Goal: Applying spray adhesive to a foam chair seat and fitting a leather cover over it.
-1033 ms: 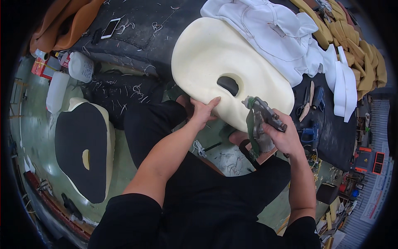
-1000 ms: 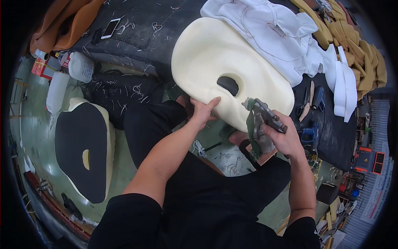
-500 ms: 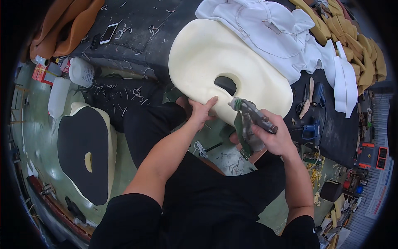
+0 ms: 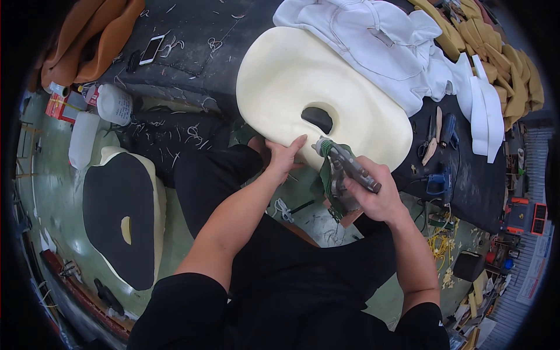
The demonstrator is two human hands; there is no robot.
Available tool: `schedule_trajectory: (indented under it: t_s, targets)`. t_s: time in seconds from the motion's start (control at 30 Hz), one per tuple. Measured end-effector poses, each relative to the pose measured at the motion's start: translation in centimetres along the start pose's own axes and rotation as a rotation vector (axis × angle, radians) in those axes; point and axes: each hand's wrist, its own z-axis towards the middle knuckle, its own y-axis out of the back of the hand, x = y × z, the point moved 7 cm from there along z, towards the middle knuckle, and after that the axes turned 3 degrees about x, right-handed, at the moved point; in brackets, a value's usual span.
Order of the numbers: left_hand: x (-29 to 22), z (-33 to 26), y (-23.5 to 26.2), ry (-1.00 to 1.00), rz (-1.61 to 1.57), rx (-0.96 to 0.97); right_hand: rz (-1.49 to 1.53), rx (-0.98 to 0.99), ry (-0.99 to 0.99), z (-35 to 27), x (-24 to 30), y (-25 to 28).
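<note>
A large cream foam cushion [image 4: 367,105] with an oval hole lies partly over the table's near edge. A slit runs from the hole to its front edge. My left hand [image 4: 284,156] grips that edge left of the slit, thumb on top and fingers mostly hidden underneath. My right hand [image 4: 376,189] is closed around a grey spray gun [image 4: 349,163], its green-crusted front end right at the slit; whether it touches the foam I cannot tell. Green, lumpy material hangs below the gun.
White fabric [image 4: 373,41] and a white phone [image 4: 153,49] lie on the black table [image 4: 192,70]. Scissors [image 4: 432,137] and a blue tool [image 4: 437,182] sit at right. A black-faced foam piece [image 4: 119,216] stands at left, near plastic jugs [image 4: 114,104].
My right hand and the spray gun have moved slightly left, bringing the green end closer to the slit. The left hand and the cushion have stayed nearly still.
</note>
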Motion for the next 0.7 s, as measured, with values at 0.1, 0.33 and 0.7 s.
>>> schedule_trajectory:
  t_s: [0.1, 0.33, 0.7]
  targets:
    - [-0.1, -0.1, -0.4, 0.004, -0.012, 0.015, 0.024, -0.055, 0.000, -0.3, -0.1, 0.2]
    - [-0.8, -0.7, -1.2, -0.010, -0.039, -0.008, 0.022, -0.177, 0.026, -1.3, -0.4, 0.9]
    - [-0.5, -0.4, -0.4, -0.012, -0.029, -0.018, -0.008, -0.136, -0.052, -3.8, -2.2, 2.1]
